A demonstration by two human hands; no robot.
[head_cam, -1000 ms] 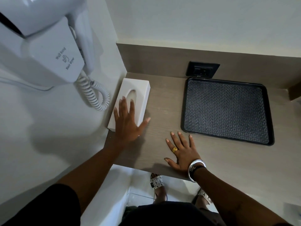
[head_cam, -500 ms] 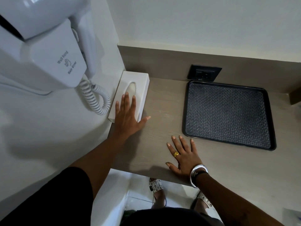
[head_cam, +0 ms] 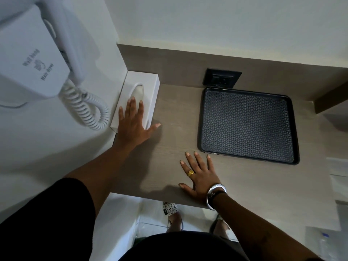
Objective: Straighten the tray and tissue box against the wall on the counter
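Left grip (head_cam: 132,125) lies flat with fingers spread on the near end of the tissue box (head_cam: 138,97), palm over the box's front corner and thumb stretched out over the tabletop (head_cam: 178,119); it pins the box from above rather than pinching it. Right grip (head_cam: 200,175) rests palm-down on the bare tabletop near the front edge, fingers fanned and holding nothing, a gold ring on one finger and bangles at the wrist. The white box sits in the back-left corner, its long side along the left wall and its far end at the backsplash. The black tray (head_cam: 248,125) lies flat to the right, well apart from the box, its far edge close under the socket (head_cam: 222,78); its near edge is just beyond the right fingertips. A hair dryer (head_cam: 35,59) hangs on the left wall above the box.
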